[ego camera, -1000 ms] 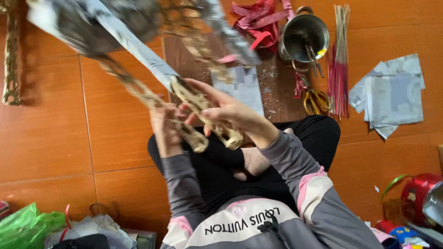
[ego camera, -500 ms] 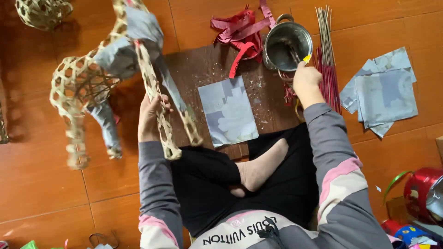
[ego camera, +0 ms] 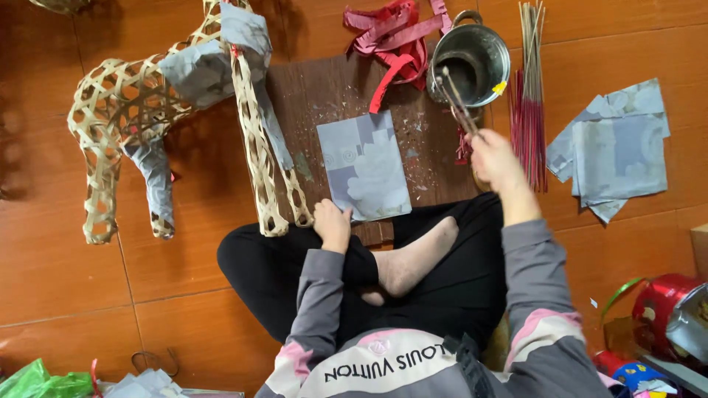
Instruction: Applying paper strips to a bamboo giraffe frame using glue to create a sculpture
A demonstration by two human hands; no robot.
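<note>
I note the woven bamboo animal frame (ego camera: 147, 110) partly papered (legs mostly bare); right hand (ego camera: 493, 156) grips a thin brush stick (ego camera: 457, 103), left hand (ego camera: 333, 225) presses the grey paper sheet (ego camera: 365, 166).

Woven bamboo frame (ego camera: 133, 110), shiny metal pot (ego camera: 472, 63), matt paper sheet (ego camera: 365, 166).

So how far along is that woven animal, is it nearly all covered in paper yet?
Partly. The woven bamboo animal frame has grey paper on its neck, chest and one front leg; the body, hindquarters and other legs are bare lattice. In hand: the right hand holds a stick tool at the metal pot, and the left hand rests on a grey paper sheet. More grey sheets lie unused alongside.
</note>
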